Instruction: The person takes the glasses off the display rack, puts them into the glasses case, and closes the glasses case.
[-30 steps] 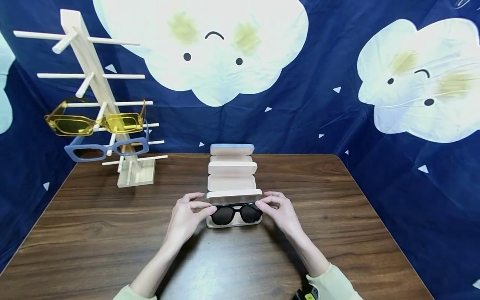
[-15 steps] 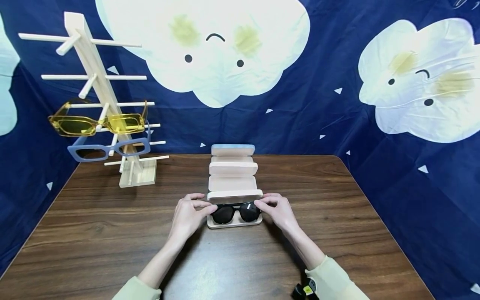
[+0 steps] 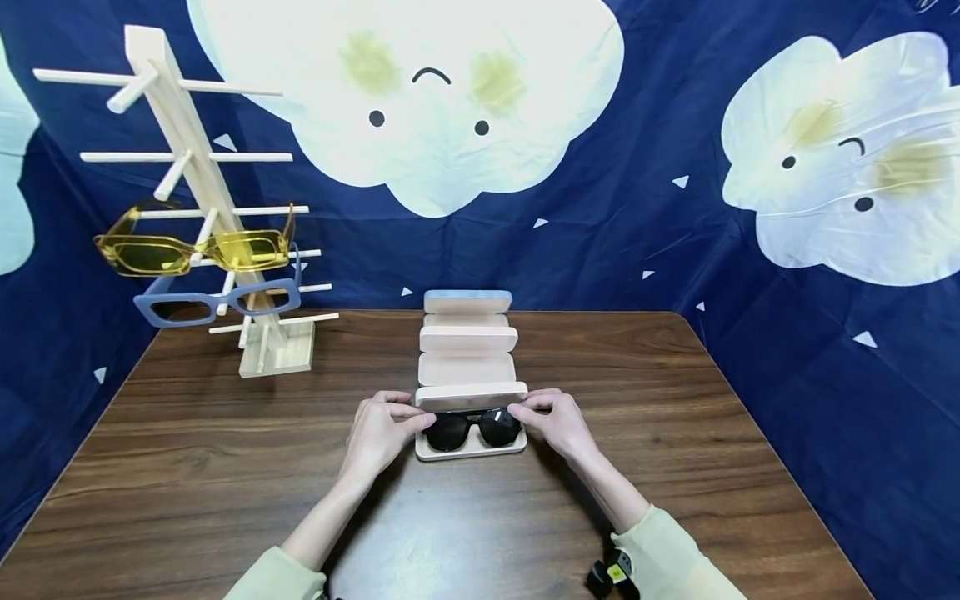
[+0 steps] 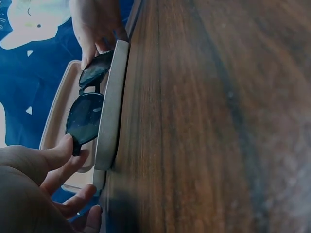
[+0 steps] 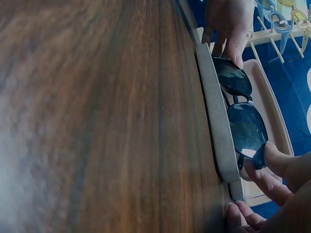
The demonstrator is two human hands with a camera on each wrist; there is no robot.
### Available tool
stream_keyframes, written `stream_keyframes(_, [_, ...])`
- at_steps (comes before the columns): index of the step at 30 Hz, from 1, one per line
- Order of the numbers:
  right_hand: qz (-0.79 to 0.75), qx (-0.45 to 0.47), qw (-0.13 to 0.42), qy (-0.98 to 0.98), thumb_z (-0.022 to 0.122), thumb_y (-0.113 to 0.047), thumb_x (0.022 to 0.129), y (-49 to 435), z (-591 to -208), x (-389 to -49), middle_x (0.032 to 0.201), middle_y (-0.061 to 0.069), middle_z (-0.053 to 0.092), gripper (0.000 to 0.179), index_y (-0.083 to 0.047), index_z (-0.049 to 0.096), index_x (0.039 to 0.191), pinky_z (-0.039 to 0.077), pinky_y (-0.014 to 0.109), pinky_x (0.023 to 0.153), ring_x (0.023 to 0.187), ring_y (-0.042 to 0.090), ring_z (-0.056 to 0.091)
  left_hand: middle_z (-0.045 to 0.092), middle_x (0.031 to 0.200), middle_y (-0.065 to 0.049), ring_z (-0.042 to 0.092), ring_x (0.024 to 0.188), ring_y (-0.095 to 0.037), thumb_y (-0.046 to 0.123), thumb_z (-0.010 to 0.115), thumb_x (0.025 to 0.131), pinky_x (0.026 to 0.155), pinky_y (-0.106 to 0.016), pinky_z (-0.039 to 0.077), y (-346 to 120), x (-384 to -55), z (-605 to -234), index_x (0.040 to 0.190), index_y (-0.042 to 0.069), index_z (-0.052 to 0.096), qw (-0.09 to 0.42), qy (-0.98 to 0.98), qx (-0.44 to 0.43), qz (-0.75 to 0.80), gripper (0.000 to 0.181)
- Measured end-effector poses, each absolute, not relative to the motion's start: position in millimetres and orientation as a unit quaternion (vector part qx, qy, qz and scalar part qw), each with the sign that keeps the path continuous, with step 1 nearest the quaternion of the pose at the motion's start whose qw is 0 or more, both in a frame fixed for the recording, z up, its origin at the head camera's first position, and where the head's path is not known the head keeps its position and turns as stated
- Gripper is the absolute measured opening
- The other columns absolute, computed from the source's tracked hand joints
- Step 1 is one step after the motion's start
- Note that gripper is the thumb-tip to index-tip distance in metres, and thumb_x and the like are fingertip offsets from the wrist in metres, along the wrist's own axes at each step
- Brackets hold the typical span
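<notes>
Black sunglasses (image 3: 474, 429) with dark lenses lie in the nearest open glasses case (image 3: 471, 452), a pale one with its lid standing up behind them. My left hand (image 3: 379, 433) pinches their left end between thumb and fingers, as the left wrist view also shows at the frame corner. At the other end, the thumb and fingers of my right hand (image 3: 558, 423) pinch the right side of the frame. In the right wrist view, the sunglasses (image 5: 247, 127) sit just inside the case's front wall (image 5: 216, 114). Their folded temples are mostly hidden behind the lenses.
Behind the nearest case, more open pale cases (image 3: 467, 367) stand in a row towards the backdrop. At back left, a wooden display rack (image 3: 277, 350) holds yellow sunglasses (image 3: 251, 250) and blue sunglasses (image 3: 180, 310). A dark blue cloth (image 3: 645, 233) hangs behind the wooden table (image 3: 225, 467).
The sunglasses have settled very slightly lower into the case, both hands still holding their ends. The head view has shifted a little.
</notes>
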State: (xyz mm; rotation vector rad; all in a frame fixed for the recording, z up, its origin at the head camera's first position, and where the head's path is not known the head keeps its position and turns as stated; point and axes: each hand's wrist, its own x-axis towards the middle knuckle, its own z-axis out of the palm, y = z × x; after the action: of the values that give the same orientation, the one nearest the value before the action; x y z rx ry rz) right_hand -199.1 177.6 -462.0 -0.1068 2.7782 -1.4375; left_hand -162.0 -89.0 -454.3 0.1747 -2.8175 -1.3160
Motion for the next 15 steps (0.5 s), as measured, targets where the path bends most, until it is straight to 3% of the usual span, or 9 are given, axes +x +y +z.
stream_keyframes(15, [-0.432, -0.037, 0.006, 0.901, 0.081, -0.031, 0.072, 178.9, -462.2, -205.2, 0.098, 0.002, 0.071, 0.015, -0.017, 0.076, 0.072, 0.047, 0.032, 0.09, 0.1, 0.015, 0.061, 0.062, 0.125, -0.001, 0.044, 0.124, -0.025, 0.037, 0.071, 0.081, 0.096, -0.049, 0.039, -91.7, -164.5, -453.6, 0.088, 0.019, 0.077, -0.004, -0.913, 0.051, -0.405, 0.021])
